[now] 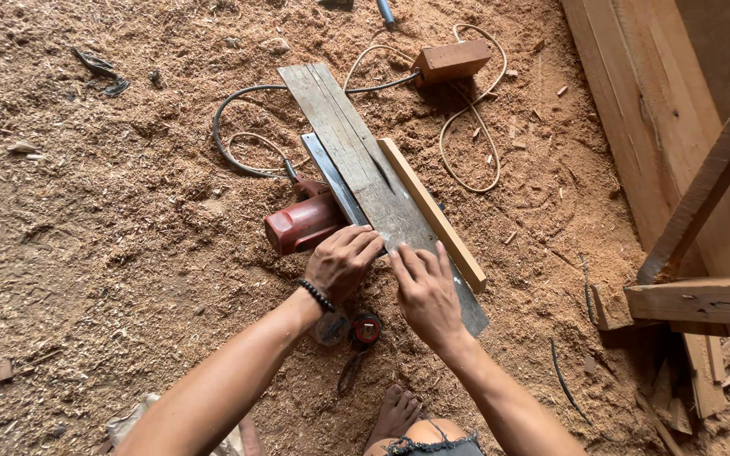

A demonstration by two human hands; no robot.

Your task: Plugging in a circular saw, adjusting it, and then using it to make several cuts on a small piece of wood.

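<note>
Hands pressed down on a grey board that lay on the sawdust floor. The left hand was flat, its fingers close together, holding nothing. The right hand was flat too, fingers spread on the wood. A red power saw sat just left of the left fingers. A pale strip lay just right of the right fingers. This looked like lining up. Next would need holding the board steady.

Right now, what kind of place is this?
Probably a woodworking shop: sawdust covers the floor, a red power tool lies beside a grey plank, and timber is stacked at the right.
</note>
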